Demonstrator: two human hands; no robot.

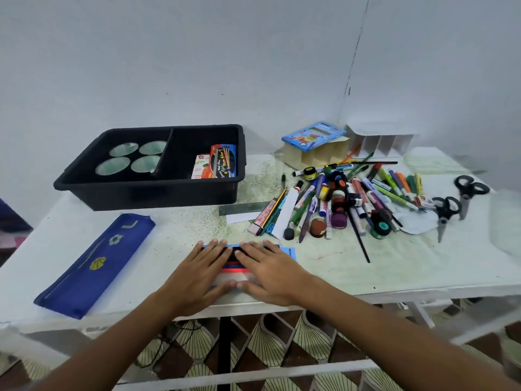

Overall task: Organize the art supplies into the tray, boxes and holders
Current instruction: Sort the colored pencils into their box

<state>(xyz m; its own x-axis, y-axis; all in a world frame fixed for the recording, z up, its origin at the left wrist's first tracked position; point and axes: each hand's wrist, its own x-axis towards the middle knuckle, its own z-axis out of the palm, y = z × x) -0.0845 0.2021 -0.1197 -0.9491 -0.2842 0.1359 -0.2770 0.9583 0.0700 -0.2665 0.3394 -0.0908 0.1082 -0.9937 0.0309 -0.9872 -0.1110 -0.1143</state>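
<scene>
Colours on the white table (423, 272)

The tray (146, 193) is black, with four shiny silver cups (131, 158) in it and a red and blue pencil box (224, 160). The pouch (95, 263) is dark blue with a yellow ball and a yellow flower on it. The flat box (290, 253) under the hands is light blue with black and red. One box (313, 135) at the back is bright blue. The scissors (446, 213) have black handles. The pile of pens (346, 196) is green, purple, orange, red and blue. The floor (282, 342) has brown and cream shapes with thin lines.
</scene>
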